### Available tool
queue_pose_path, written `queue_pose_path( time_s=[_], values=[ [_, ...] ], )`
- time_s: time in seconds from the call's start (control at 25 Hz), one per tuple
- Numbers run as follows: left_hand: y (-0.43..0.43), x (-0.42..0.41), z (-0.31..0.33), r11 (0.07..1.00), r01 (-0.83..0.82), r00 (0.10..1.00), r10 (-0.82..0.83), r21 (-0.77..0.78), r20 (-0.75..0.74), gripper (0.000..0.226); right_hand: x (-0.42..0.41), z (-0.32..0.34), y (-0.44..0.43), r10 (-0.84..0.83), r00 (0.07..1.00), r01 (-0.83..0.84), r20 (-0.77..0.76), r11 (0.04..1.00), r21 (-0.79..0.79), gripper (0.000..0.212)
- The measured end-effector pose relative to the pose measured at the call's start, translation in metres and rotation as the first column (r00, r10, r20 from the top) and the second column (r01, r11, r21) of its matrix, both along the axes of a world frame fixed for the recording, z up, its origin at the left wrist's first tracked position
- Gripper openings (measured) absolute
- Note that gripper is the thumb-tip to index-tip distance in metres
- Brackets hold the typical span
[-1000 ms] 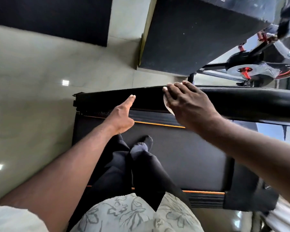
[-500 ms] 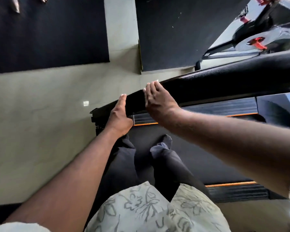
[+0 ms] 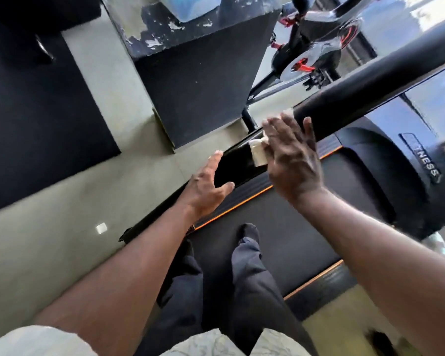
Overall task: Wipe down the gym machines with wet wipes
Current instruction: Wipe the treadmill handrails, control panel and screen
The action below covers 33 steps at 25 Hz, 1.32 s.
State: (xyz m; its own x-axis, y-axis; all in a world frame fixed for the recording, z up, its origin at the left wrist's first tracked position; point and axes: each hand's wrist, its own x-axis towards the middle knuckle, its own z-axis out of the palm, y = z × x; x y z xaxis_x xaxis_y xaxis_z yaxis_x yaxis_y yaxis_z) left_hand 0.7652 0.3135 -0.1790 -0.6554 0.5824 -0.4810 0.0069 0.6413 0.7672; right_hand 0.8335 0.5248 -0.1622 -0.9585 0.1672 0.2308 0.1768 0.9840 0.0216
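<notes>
I stand on a black treadmill with an orange-edged belt (image 3: 288, 227). Its thick black handrail (image 3: 370, 83) runs from the upper right down to the lower left. My right hand (image 3: 290, 160) lies over the rail with fingers straight and spread. A white wet wipe (image 3: 258, 154) sticks out from under its thumb side, against the rail. The thumb is hidden, so how the wipe is held is unclear. My left hand (image 3: 206, 188) is lower on the rail, fingers straight and thumb apart, its edge at the glossy black surface, holding nothing.
The treadmill's motor cover (image 3: 409, 176) with lettering is at the right. A black and silver exercise bike (image 3: 311, 55) with red parts stands beyond the rail. A black block (image 3: 203, 80) and a black floor mat (image 3: 36, 111) lie on the pale floor. My legs (image 3: 242, 278) are on the belt.
My right hand has slid up the rail to the right with the wipe, and its fingers have straightened and spread. The view has swung, tilting the rail. My left hand stays low on the rail.
</notes>
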Motion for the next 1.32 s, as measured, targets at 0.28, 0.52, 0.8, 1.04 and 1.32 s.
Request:
queue_pose_path(
  time_s=[0.28,0.52,0.8,1.04,1.32],
  values=[
    [0.003,-0.033,0.004,0.982,0.186,0.981,-0.184,0.019,-0.060,0.070,-0.001,0.014,0.051,-0.292,0.937,0.280,-0.195,0.956,-0.087,0.045],
    [0.002,-0.052,-0.004,0.984,0.100,0.987,-0.118,0.150,0.113,0.064,0.010,-0.057,-0.127,-0.668,0.711,0.204,-0.220,0.495,-0.844,0.060],
    [0.012,-0.078,0.006,0.979,0.179,0.970,-0.191,0.092,0.147,0.057,-0.044,-0.046,-0.051,-0.888,0.355,0.049,-0.292,0.329,-0.943,0.064],
    [0.010,-0.076,-0.011,0.972,0.201,0.972,-0.213,0.121,0.095,0.050,-0.026,-0.101,-0.187,-0.923,0.345,-0.013,0.170,-0.186,-0.983,0.055],
    [0.010,-0.072,-0.015,0.962,0.272,0.962,-0.271,0.024,-0.029,0.085,-0.049,-0.088,-0.165,-0.904,0.133,-0.388,0.406,-0.424,-0.818,0.043]
  ],
)
